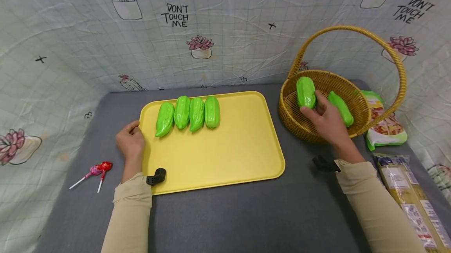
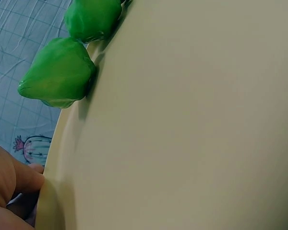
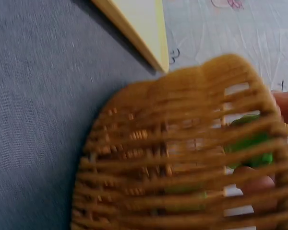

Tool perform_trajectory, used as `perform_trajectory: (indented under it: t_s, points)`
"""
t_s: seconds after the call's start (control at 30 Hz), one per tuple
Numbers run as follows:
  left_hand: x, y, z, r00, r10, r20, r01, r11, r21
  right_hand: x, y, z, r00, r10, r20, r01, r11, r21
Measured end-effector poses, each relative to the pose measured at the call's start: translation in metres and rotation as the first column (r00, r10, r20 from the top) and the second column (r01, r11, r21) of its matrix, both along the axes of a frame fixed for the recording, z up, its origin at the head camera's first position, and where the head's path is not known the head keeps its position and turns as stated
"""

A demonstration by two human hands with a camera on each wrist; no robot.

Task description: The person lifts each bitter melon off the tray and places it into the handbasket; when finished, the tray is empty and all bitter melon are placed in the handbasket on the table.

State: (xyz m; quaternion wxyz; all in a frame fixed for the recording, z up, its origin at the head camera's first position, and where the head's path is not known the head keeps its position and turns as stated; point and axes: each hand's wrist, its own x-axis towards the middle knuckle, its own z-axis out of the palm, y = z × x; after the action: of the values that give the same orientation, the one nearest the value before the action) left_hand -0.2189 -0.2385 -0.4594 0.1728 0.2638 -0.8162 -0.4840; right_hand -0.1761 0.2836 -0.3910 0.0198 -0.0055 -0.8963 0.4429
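Note:
My right hand [image 1: 327, 121] holds a shiny green bitter gourd [image 1: 305, 91] between thumb and fingers, over the wicker basket [image 1: 294, 121]. A second bitter gourd [image 1: 341, 108] lies inside the basket, to the right of that hand. In the right wrist view, the woven wall [image 3: 182, 143] covers much of the held gourd [image 3: 249, 143]. At the left, my left hand [image 1: 131, 140] has its fingers curled at the rim of a yellow tray [image 1: 229, 159]; the left wrist view shows fingertips [image 2: 36, 179] on that rim. Several bitter gourds [image 1: 182, 112] stand side by side along the tray's back left.
Two lollipops [image 1: 100, 170] lie on the grey table [image 1: 246, 217] left of the tray. A tall handle [image 1: 399, 65] arches over the basket. Beside the basket is a green and white food packet [image 1: 385, 127], with a long clear package [image 1: 410, 194] nearer. Printed cloth [image 1: 239, 29] hangs behind.

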Motion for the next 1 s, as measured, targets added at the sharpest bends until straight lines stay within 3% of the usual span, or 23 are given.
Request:
perform_trajectory:
  t_s: [0.43,1.0]
  points:
    - [-0.001,0.0,-0.002,1.0,-0.002,-0.002,0.002,1.0,-0.03,-0.002,0.032,0.002,0.996,-0.092,0.014,0.091,0.993,0.079]
    - [-0.001,0.0,-0.001,1.0,0.006,0.002,-0.006,1.0,-0.03,-0.006,0.045,0.001,0.995,-0.081,0.05,0.076,0.992,0.1]
